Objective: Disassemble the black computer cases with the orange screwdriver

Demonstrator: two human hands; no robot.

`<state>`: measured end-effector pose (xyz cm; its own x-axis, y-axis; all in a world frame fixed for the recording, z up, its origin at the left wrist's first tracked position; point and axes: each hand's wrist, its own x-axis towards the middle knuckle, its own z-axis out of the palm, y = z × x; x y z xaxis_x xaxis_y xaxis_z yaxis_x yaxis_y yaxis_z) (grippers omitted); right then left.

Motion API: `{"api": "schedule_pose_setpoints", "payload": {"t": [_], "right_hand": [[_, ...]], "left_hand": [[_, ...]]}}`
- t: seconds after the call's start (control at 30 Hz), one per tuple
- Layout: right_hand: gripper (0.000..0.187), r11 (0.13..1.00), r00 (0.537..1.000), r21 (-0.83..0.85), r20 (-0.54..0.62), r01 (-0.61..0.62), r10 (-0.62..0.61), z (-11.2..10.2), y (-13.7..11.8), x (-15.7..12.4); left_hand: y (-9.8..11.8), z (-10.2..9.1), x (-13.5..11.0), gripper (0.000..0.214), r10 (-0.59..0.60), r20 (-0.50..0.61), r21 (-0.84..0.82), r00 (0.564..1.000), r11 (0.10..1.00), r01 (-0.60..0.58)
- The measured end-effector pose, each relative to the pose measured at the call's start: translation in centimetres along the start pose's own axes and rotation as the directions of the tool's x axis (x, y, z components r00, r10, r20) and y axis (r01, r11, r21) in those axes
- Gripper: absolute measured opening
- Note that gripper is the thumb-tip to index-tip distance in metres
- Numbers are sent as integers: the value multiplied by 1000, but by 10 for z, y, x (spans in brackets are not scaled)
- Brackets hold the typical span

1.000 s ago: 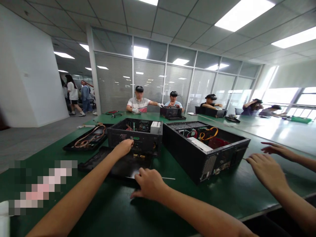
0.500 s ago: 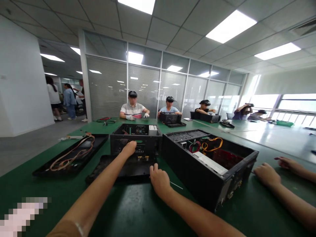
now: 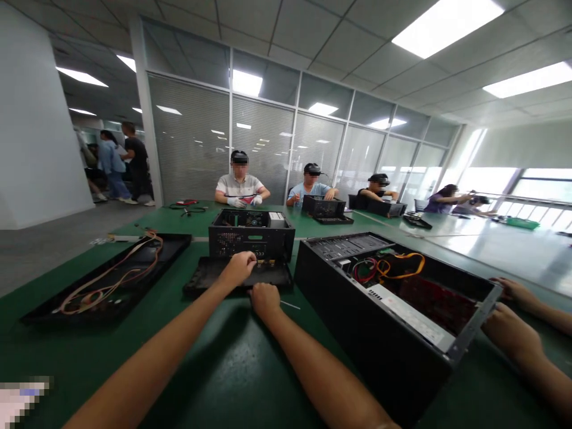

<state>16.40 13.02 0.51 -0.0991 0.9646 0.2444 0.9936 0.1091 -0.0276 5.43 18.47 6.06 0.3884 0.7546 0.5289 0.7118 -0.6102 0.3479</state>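
A black computer case front panel (image 3: 210, 278) lies flat on the green table, with small brass-coloured parts (image 3: 268, 263) at its far edge. My left hand (image 3: 239, 269) is closed over the panel's middle, fingertips pinched beside those parts; what they grip, if anything, is hidden. At the panel's near edge, my right hand (image 3: 266, 300) is closed with fingers curled down, and their contents cannot be seen. Directly behind the panel stands an opened black computer case (image 3: 250, 243). A thin white rod (image 3: 290, 304) lies to the right of my right hand.
A larger open computer case (image 3: 357, 322) with cables stands to my right, with another person's hands (image 3: 513, 328) at its far-right side. On the left lies a black panel with cables (image 3: 116, 280). Several people sit across the green table (image 3: 201, 369).
My left hand has come down from the case's side onto the panel. My right hand has closed and moved to the panel's near edge. The neighbour's hands now touch the larger case.
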Motion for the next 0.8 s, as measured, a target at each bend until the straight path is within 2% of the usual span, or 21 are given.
{"api": "schedule_pose_setpoints", "payload": {"t": [0.1,0.2,0.3,0.4,0.5,0.57,0.67,0.8], "right_hand": [[29,1000,1000,8,14,-15,15,4,7,29],[30,999,998,9,42,-41,40,4,13,67],[29,997,994,4,85,-71,71,2,17,109],[32,994,984,-4,138,-109,109,-3,22,147],[32,991,971,-15,196,-136,136,-7,24,173],[32,990,962,-24,233,-137,138,-9,23,180],[31,990,952,-46,270,-135,143,-21,19,177],[29,981,962,-90,202,-171,186,-61,26,154]], "left_hand": [[2,8,-45,13,-40,-73,-69,997,997,35],[-5,22,-74,14,-132,-86,-129,988,984,120],[-14,35,-83,14,-204,-72,-171,976,967,189],[-19,41,-81,14,-171,-51,-181,984,971,159],[-22,43,-78,15,-123,-23,-174,992,978,118],[-23,43,-77,16,-109,-24,-165,994,981,104],[-24,43,-77,17,-102,-34,-153,994,984,95],[-21,41,-80,16,-103,-61,-148,993,985,93]]}}
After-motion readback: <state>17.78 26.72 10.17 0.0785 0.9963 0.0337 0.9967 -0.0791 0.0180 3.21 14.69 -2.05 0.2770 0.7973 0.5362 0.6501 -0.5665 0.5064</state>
